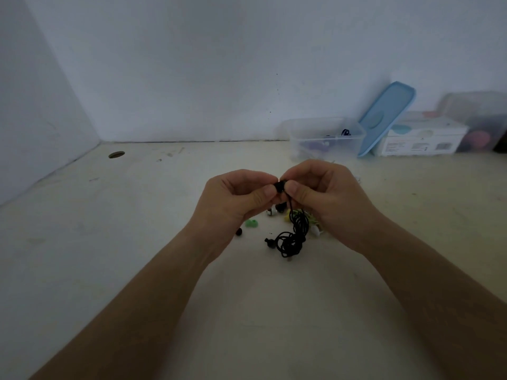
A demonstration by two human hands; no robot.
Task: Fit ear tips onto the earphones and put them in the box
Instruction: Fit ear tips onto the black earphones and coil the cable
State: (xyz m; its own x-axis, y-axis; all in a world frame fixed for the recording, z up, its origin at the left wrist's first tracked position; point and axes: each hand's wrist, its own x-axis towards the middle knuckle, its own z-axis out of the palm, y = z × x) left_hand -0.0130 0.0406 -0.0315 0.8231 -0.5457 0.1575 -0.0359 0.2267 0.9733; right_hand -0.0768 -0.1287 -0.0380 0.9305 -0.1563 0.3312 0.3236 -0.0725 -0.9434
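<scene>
Both hands raised above the table (137, 242), pinched together at the fingertips. Left hand (236, 198) and right hand (323, 193) meet on one small black earbud (280, 185); thumb and forefinger of each closed tight on it, other fingers curled in. Which hand has the ear tip and which the bud housing cannot be told, the piece being mostly hidden between the thumbs.

Black cable (293, 237) hangs from the pinch and bunches in a loose tangle on the table, the second earbud (270, 243) lying at its left edge. Spare tips scattered just beside it: a green one (251, 223), a black one (239, 231), a white-and-black one (270, 212), more pale pieces partly behind the right hand.

Clear box (323, 138) stands well apart at the back right, open, some earphones already inside. Blue lid (384, 119) leans tilted against its right side.

Judgement: fitting step in hand, first bud of this pair. To do it well, hold the housing steady near the nozzle, roll the tip's collar over one edge and then press round, rather than pushing straight on. Check it sits even all the way round. Keep the cable slack so the tangle does not drag loose tips off the table
</scene>
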